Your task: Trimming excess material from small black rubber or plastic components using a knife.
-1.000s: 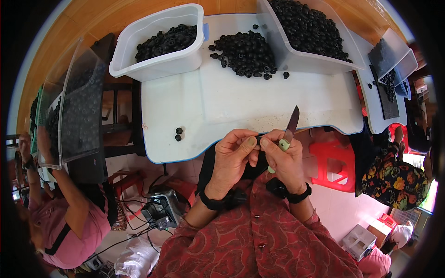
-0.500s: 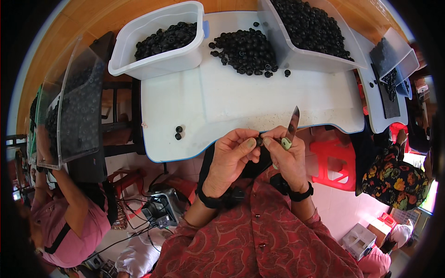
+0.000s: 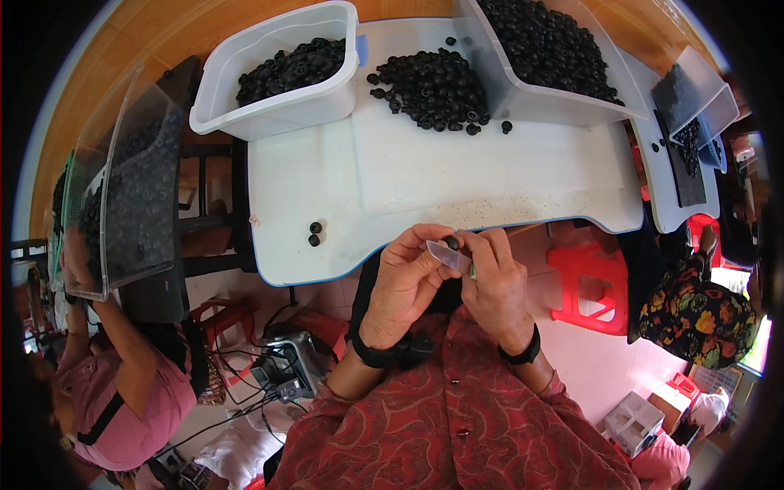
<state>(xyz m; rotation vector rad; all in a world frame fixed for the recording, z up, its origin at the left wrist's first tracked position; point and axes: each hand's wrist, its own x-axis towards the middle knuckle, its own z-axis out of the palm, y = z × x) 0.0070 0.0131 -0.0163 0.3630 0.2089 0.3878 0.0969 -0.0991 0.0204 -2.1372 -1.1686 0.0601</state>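
Note:
Just past the table's front edge, my left hand [image 3: 398, 287] pinches a small black round piece [image 3: 452, 242] that looks like a bead or rubber part. My right hand [image 3: 500, 286] is closed round a knife [image 3: 447, 256], its blade pointing left against or close to the piece and my left fingers. Most of the light green handle is hidden in my fist. A loose pile of similar black pieces [image 3: 433, 90] lies at the back of the white table [image 3: 392, 180]. Two such pieces [image 3: 314, 234] sit apart at the front left.
A white tub [image 3: 269, 122] with black pieces stands back left, a clear tub [image 3: 539, 102] of them back right. On the left another clear bin [image 3: 135, 196] stands near a person in pink [image 3: 131, 392]. A red stool [image 3: 584, 286] is right of my legs; cables [image 3: 245, 384] lie lower left.
My right hand has turned the knife over, so its blade swung from pointing up and away to pointing left at the piece. My left hand still pinches the piece.

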